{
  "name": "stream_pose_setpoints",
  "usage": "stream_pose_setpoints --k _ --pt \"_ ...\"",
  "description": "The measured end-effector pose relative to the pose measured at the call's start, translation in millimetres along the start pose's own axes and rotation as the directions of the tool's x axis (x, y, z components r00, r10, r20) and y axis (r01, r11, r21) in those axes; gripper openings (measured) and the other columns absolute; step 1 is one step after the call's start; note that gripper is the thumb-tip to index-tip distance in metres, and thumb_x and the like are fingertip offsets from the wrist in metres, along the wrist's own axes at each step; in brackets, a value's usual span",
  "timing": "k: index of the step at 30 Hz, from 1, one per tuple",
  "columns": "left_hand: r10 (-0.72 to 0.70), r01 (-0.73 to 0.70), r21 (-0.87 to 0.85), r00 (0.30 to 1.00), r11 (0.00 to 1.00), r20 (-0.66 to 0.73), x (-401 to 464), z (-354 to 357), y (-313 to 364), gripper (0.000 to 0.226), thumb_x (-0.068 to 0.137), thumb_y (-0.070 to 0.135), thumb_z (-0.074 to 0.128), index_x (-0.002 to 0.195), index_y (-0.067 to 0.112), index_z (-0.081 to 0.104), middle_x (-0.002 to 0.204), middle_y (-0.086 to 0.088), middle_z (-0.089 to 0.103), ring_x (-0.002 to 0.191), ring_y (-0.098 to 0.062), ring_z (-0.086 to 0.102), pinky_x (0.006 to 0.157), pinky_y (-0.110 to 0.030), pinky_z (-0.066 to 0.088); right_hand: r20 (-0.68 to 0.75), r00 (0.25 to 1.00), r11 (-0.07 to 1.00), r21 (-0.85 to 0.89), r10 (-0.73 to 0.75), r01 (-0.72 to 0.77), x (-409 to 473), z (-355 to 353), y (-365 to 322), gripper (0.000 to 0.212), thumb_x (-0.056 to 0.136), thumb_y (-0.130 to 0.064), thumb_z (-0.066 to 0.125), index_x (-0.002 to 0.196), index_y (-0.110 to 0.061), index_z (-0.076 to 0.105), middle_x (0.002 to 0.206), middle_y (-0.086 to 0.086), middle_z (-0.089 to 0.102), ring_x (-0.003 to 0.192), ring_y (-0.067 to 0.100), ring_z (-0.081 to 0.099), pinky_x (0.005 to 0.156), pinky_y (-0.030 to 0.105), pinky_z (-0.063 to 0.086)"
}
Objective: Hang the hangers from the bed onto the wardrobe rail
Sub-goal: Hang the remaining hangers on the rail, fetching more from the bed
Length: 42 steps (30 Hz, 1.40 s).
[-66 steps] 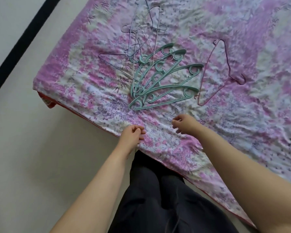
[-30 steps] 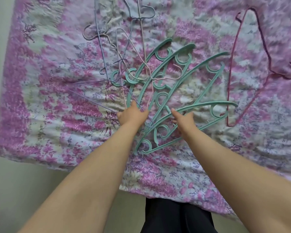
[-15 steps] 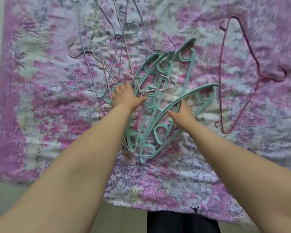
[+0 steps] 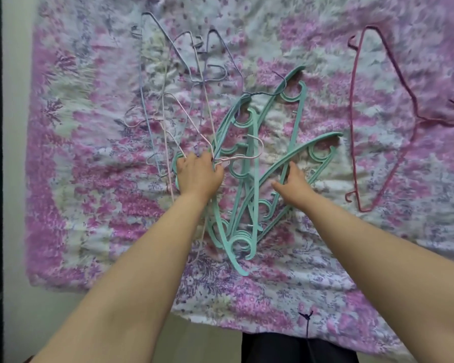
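1. My left hand has its fingers curled into the tangle where the teal plastic hangers meet the thin wire hangers, gripping them.
2. My right hand lies flatter, fingers nearly straight, pressing a teal hanger arm.
3. All hangers lie on the floral bed; a maroon wire hanger sits apart, right.

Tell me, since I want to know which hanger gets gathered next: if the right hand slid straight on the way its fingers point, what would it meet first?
The right hand points up the bed and already touches the rightmost teal hanger. Straight on, it would likely meet that hanger's curved arm first, then bare floral bedsheet; depth is unclear.
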<state>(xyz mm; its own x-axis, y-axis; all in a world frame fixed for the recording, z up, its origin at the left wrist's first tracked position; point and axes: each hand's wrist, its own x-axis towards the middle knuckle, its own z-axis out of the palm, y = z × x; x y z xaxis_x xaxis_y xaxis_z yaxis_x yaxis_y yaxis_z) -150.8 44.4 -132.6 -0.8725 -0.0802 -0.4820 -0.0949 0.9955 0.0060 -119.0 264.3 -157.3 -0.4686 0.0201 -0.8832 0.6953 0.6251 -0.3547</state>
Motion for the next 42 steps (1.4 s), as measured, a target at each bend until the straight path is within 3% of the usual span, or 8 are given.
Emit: stream_pose_setpoints --k 7,11,13,17,21,30,38,42 --pt "-0.124 0.1 -0.229 0.988 0.968 -0.09 -5.7 -9.4 -10.5 0.022 0.1 0.024 0.039 0.106 0.009 0.055 0.085 -0.012 0.065 0.074 -0.032 0.058 0.056 -0.035 0.039 -0.044 0.997 0.998 -0.012 0.066 -0.067 -3.6 6.0 -10.6 0.076 0.097 -0.042 0.046 0.153 -0.013 0.004 0.159 0.011 0.004 0.142 0.035 0.022 0.11 0.046 0.032" --pt "-0.36 0.263 -0.352 0.901 0.898 -0.244 -6.7 -29.4 -18.0 0.024 0.103 0.029 0.035 0.106 0.012 0.053 0.073 -0.001 0.056 0.062 -0.024 0.052 0.052 -0.028 0.034 -0.054 0.995 0.997 0.002 0.082 -0.082 -6.5 14.7 -12.5 0.077 0.097 -0.04 0.048 0.153 -0.014 0.002 0.16 0.009 -0.003 0.143 0.035 0.019 0.108 0.043 0.032" --pt "-0.419 0.29 -0.38 0.849 0.879 -0.321 4.2 -34.5 -30.2 0.025 0.103 0.029 0.036 0.11 0.013 0.055 0.072 -0.001 0.057 0.063 -0.021 0.05 0.065 -0.029 0.038 -0.051 0.996 0.997 -0.003 0.073 -0.073 -8.6 14.6 -11.9 0.075 0.098 -0.036 0.047 0.153 -0.013 0.002 0.16 0.007 -0.005 0.139 0.033 0.029 0.1 0.039 0.039" --pt "-0.383 0.358 -0.261 0.922 0.896 -0.049 40.7 -22.7 -48.1 0.024 0.098 0.024 0.043 0.12 0.016 0.048 0.102 -0.01 0.067 0.089 -0.03 0.056 0.084 -0.036 0.031 -0.05 0.996 0.997 -0.021 0.068 -0.069 -9.1 13.2 -12.6 0.075 0.098 -0.036 0.047 0.153 -0.013 0.001 0.16 0.007 -0.006 0.133 0.033 0.037 0.092 0.037 0.042" --pt "-0.386 0.451 -0.275 0.885 0.849 0.262 61.0 -9.3 -50.8 0.065 0.088 0.039 0.059 0.142 0.016 0.029 0.143 -0.011 0.041 0.126 -0.036 0.045 0.105 -0.052 0.033 -0.047 0.997 0.998 -0.03 0.059 -0.061 -9.8 11.8 -12.6 0.075 0.099 -0.035 0.047 0.153 -0.013 0.0 0.16 0.006 -0.004 0.125 0.032 0.045 0.094 0.039 0.044" --pt "-0.442 0.487 -0.396 0.873 0.778 0.204 57.8 -3.9 -50.2 0.027 0.094 0.027 0.045 0.113 0.016 0.06 0.104 -0.01 0.063 0.094 -0.033 0.056 0.088 -0.04 0.039 -0.075 0.99 0.972 0.212 0.121 -0.103 -2.7 22.4 -10.3 0.098 0.086 -0.051 0.062 0.153 -0.015 0.0 0.161 0.01 -0.001 0.145 0.034 0.014 0.112 0.049 0.025" --pt "-0.398 0.463 -0.355 0.885 0.812 0.243 49.5 -1.1 -34.7 0.043 0.085 0.043 0.057 0.118 0.018 0.044 0.098 -0.004 0.059 0.093 -0.029 0.057 0.102 -0.05 0.036 -0.016 0.997 0.934 0.351 0.077 -0.066 -2.3 28.3 9.9 0.096 0.084 -0.05 0.066 0.152 -0.026 0.003 0.16 0.01 0.005 0.144 0.035 0.018 0.114 0.054 0.025" --pt "-0.487 0.561 -0.46 0.827 0.688 0.28 56.1 7.3 -18.2 0.037 0.078 0.042 0.061 0.102 0.016 0.048 0.089 -0.005 0.063 0.088 -0.028 0.057 0.099 -0.047 0.038 0.027 0.996 0.876 0.475 0.083 -0.086 2.3 26.7 16.5 0.092 0.086 -0.044 0.066 0.152 -0.027 0.004 0.159 0.009 0.013 0.14 0.035 0.028 0.112 0.052 0.031"
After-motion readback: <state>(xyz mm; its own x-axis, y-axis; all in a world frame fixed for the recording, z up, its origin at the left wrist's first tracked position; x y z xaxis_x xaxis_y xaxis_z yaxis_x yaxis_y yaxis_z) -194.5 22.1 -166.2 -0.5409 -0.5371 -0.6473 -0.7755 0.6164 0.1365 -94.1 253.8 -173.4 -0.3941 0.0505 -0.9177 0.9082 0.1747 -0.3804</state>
